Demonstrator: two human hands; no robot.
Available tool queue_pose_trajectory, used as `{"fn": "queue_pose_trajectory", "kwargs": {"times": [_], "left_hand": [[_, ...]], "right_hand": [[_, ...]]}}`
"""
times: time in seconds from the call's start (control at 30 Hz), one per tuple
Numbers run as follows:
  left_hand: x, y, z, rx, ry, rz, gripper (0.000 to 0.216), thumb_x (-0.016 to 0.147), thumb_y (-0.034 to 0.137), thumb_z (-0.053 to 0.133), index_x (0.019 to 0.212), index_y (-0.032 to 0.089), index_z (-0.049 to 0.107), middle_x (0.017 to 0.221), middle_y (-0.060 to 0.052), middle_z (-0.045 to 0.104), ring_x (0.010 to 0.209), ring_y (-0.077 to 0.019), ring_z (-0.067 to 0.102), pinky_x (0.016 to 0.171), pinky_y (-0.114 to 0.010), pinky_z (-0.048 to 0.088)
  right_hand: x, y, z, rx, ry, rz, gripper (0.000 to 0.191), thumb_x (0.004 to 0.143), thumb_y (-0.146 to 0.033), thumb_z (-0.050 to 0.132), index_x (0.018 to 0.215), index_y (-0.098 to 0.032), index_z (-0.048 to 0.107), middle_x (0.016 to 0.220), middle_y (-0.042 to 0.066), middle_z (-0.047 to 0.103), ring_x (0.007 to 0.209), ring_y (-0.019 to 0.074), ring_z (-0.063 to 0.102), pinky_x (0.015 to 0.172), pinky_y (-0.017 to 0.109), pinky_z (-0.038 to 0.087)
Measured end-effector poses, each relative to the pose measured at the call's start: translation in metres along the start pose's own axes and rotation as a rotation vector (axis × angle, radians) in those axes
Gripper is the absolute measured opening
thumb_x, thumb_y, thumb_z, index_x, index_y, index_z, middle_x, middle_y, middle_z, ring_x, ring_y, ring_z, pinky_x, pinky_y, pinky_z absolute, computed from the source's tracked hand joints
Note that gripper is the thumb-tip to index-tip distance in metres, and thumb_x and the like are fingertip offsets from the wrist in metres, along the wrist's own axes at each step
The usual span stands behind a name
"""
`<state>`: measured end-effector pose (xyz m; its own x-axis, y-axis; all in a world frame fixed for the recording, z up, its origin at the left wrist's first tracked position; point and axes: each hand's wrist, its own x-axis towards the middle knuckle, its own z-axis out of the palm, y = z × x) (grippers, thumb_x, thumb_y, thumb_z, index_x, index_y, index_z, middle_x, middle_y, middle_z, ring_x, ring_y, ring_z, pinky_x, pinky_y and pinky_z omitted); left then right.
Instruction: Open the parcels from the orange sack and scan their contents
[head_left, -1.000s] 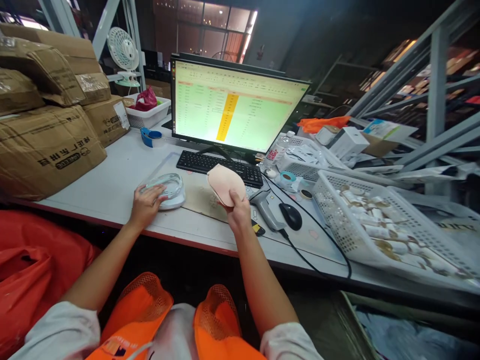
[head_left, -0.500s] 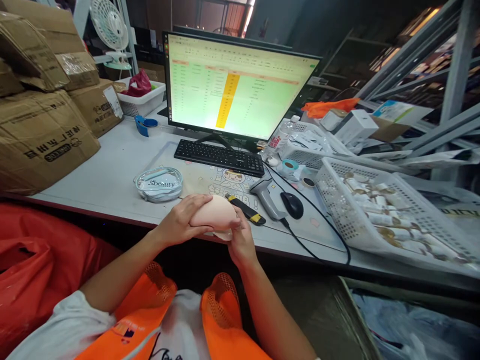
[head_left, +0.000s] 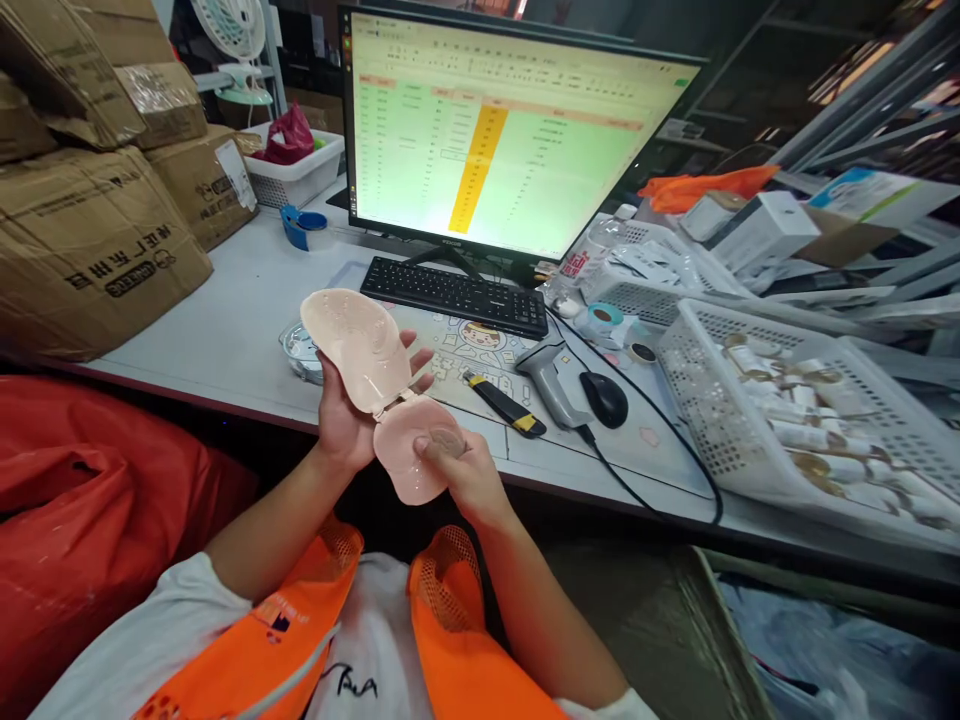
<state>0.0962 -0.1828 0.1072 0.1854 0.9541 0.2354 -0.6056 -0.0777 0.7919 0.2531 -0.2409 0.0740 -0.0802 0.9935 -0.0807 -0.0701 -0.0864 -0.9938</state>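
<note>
Two pale pink cups joined by a clear clasp, a stick-on silicone bra (head_left: 356,340), lie spread apart with their shiny inner sides up. My left hand (head_left: 345,420) bears the left cup from beneath, its fingertips showing past the cup's far edge. On the right cup, my right hand (head_left: 469,465) pinches the rim with the thumb pressed on the inner face. Partly hidden behind the left cup, a clear pouch (head_left: 301,350) with pale blue edging rests on the desk. A black and yellow box cutter (head_left: 504,404) lies beyond my right hand.
A barcode scanner (head_left: 553,388), mouse (head_left: 604,398) and keyboard (head_left: 454,296) lie before the monitor (head_left: 502,140). At right, a white basket (head_left: 709,425) holds many small rolled items. Cardboard boxes (head_left: 97,240) are stacked at left. The scanner's cable crosses the desk's front edge.
The bra's cups were held together as one rounded shape and are now opened out, inner sides showing. My left hand has turned palm up beneath its cup. The view has shifted slightly.
</note>
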Motion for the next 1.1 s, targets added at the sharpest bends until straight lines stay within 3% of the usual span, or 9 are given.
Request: {"fn": "queue_pose_trajectory", "kwargs": {"times": [0.13, 0.47, 0.57, 0.63, 0.7, 0.8, 0.87, 0.97, 1.1], "left_hand": [[-0.005, 0.007, 0.000, 0.055, -0.055, 0.067, 0.088, 0.086, 0.092, 0.025, 0.149, 0.034, 0.046, 0.155, -0.006, 0.050, 0.140, -0.0397, 0.050, 0.108, -0.060, 0.052], [-0.010, 0.029, 0.000, 0.166, -0.186, 0.101, 0.097, 0.070, 0.100, 0.044, 0.137, 0.032, 0.058, 0.142, -0.007, 0.058, 0.135, -0.0434, 0.054, 0.109, -0.061, 0.052], [-0.009, 0.032, -0.014, 0.254, -0.380, 0.059, 0.085, 0.075, 0.087, 0.060, 0.139, 0.030, 0.060, 0.140, -0.010, 0.061, 0.129, -0.0408, 0.059, 0.106, -0.056, 0.054], [-0.009, 0.030, -0.023, 0.480, -0.572, 0.057, 0.081, 0.076, 0.070, 0.076, 0.144, 0.030, 0.058, 0.141, -0.012, 0.061, 0.129, -0.0391, 0.059, 0.111, -0.054, 0.050], [-0.010, 0.025, -0.031, 0.784, -0.675, 0.096, 0.082, 0.075, 0.057, 0.084, 0.147, 0.031, 0.057, 0.146, -0.013, 0.058, 0.135, -0.0380, 0.054, 0.118, -0.054, 0.041], [-0.011, 0.014, -0.037, 1.136, -0.589, 0.169, 0.075, 0.082, 0.054, 0.079, 0.148, 0.028, 0.056, 0.150, -0.014, 0.054, 0.139, -0.0364, 0.048, 0.121, -0.055, 0.036], [-0.011, 0.007, -0.039, 1.262, -0.520, 0.194, 0.073, 0.087, 0.056, 0.073, 0.150, 0.023, 0.053, 0.149, -0.016, 0.053, 0.138, -0.0365, 0.048, 0.119, -0.056, 0.038], [-0.009, 0.004, -0.040, 1.336, -0.519, 0.225, 0.075, 0.091, 0.057, 0.067, 0.153, 0.020, 0.047, 0.153, -0.018, 0.050, 0.141, -0.0362, 0.045, 0.119, -0.055, 0.038], [0.011, 0.015, -0.058, 1.388, -0.530, 0.310, 0.089, 0.088, 0.064, 0.067, 0.160, 0.021, 0.036, 0.163, -0.016, 0.039, 0.152, -0.0346, 0.033, 0.127, -0.052, 0.026]], "right_hand": [[-0.008, -0.001, -0.002, -0.001, 0.014, 0.032, 0.037, 0.075, -0.053, 0.082, 0.076, -0.017, 0.070, 0.069, 0.001, 0.063, 0.062, 0.0145, 0.051, 0.060, 0.028, 0.044], [-0.028, -0.018, -0.002, 0.080, -0.034, 0.156, 0.041, 0.073, -0.054, 0.084, 0.080, -0.015, 0.072, 0.073, 0.005, 0.067, 0.062, 0.0158, 0.057, 0.056, 0.027, 0.048], [-0.028, -0.025, -0.007, 0.123, -0.012, 0.170, 0.046, 0.075, -0.057, 0.082, 0.097, -0.018, 0.072, 0.086, 0.006, 0.072, 0.069, 0.0197, 0.065, 0.060, 0.029, 0.053], [-0.025, -0.027, -0.009, 0.184, 0.037, 0.149, 0.055, 0.079, -0.065, 0.075, 0.112, -0.022, 0.069, 0.102, 0.008, 0.075, 0.082, 0.0242, 0.070, 0.068, 0.033, 0.058], [-0.021, -0.023, -0.009, 0.234, 0.068, 0.111, 0.065, 0.082, -0.076, 0.063, 0.120, -0.023, 0.066, 0.116, 0.011, 0.073, 0.096, 0.0287, 0.071, 0.077, 0.039, 0.060], [-0.014, -0.008, 0.000, 0.264, 0.050, 0.051, 0.074, 0.085, -0.082, 0.052, 0.129, -0.022, 0.061, 0.126, 0.014, 0.070, 0.109, 0.0318, 0.069, 0.086, 0.044, 0.060], [-0.008, 0.004, 0.010, 0.261, 0.074, 0.012, 0.073, 0.084, -0.072, 0.064, 0.138, -0.024, 0.054, 0.131, 0.013, 0.067, 0.111, 0.0306, 0.068, 0.090, 0.044, 0.060], [0.001, 0.016, 0.019, 0.239, 0.239, -0.044, 0.080, 0.079, -0.051, 0.079, 0.147, -0.028, 0.043, 0.131, 0.010, 0.065, 0.111, 0.0278, 0.068, 0.093, 0.043, 0.059], [0.022, 0.015, 0.011, 0.135, 0.409, -0.134, 0.079, 0.077, -0.047, 0.081, 0.145, -0.026, 0.045, 0.125, 0.010, 0.066, 0.108, 0.0272, 0.067, 0.094, 0.044, 0.056]]}}
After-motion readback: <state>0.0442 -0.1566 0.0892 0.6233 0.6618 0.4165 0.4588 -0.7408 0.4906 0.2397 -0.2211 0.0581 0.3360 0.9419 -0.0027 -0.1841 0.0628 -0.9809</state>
